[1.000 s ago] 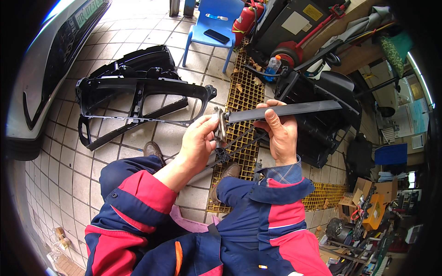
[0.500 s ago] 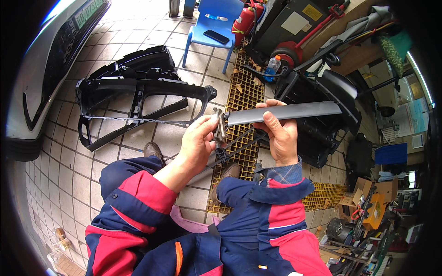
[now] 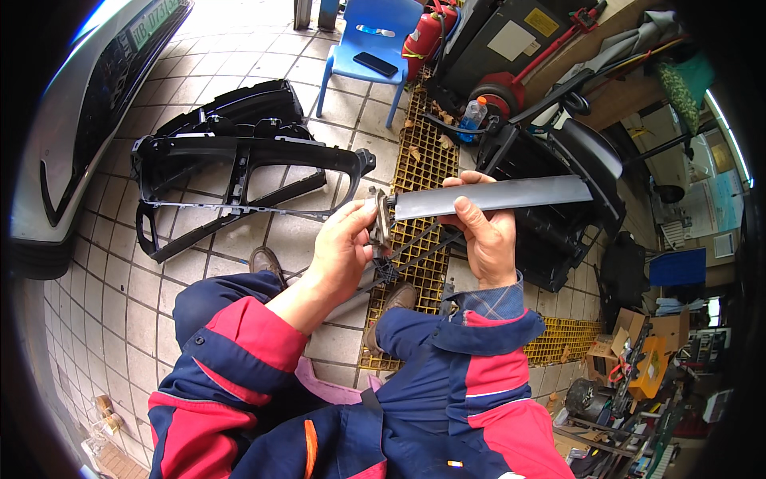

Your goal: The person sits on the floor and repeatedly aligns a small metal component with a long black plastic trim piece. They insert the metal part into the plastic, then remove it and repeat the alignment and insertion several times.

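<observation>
My left hand [image 3: 339,243] is closed around a small, dull metallic bracket-like piece [image 3: 381,219], held upright between thumb and fingers. Against that piece sits the left end of a long, flat grey strip [image 3: 519,193], which stretches out to the right; whether the two are joined I cannot tell. My right hand [image 3: 487,231] grips the strip near its middle, thumb over the front and fingers behind. Thin dark rods [image 3: 415,247] with a black fitting show below the hands, partly covered by them.
On the tiled floor at left lies a black plastic frame [image 3: 239,172]. A blue chair [image 3: 371,48] bearing a phone [image 3: 376,64] stands ahead, beside a red fire extinguisher [image 3: 423,40]. Black panels [image 3: 542,231] lie at right. Yellow grating [image 3: 423,160] crosses the floor; a car [image 3: 88,120] is far left.
</observation>
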`<state>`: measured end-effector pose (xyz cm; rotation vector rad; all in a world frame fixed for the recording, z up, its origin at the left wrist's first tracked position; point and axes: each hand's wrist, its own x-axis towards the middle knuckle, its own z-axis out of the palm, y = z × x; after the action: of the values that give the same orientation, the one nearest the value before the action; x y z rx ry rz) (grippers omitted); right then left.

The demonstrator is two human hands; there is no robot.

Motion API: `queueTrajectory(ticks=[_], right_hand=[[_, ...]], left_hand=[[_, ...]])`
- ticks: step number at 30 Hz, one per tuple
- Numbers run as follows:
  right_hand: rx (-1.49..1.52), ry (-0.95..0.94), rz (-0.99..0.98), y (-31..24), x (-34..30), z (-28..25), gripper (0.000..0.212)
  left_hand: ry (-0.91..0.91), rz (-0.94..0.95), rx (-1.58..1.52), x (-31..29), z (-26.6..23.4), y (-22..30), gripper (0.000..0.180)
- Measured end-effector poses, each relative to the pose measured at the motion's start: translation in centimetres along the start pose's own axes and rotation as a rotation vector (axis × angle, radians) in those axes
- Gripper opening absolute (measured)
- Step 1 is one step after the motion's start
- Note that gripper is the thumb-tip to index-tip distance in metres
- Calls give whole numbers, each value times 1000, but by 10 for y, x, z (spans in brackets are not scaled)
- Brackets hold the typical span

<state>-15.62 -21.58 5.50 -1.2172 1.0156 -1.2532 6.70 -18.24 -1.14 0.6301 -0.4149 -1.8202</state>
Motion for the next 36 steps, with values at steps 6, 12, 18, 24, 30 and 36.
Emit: queueTrajectory(ticks=[6, 12, 18, 24, 30, 36], right_hand=[[57, -45, 19, -3, -1, 1, 57], [155, -84, 12, -5, -1, 3, 66], [76, -22, -54, 0, 3, 3, 62], [111, -22, -77, -1, 3, 3, 58], [41, 29, -46, 0, 2, 2, 55], [76, 1, -66, -2, 2, 4, 56]], left_hand=[[-4, 0, -10, -1, 1, 1, 24], [-8, 4, -15, -2, 1, 1, 24], [-29, 7, -36, -1, 0, 0, 24], [-29, -4, -36, -1, 1, 1, 22], [-18, -7, -37, 0, 1, -1, 22], [-27, -13, -39, 0, -1, 0, 24]])
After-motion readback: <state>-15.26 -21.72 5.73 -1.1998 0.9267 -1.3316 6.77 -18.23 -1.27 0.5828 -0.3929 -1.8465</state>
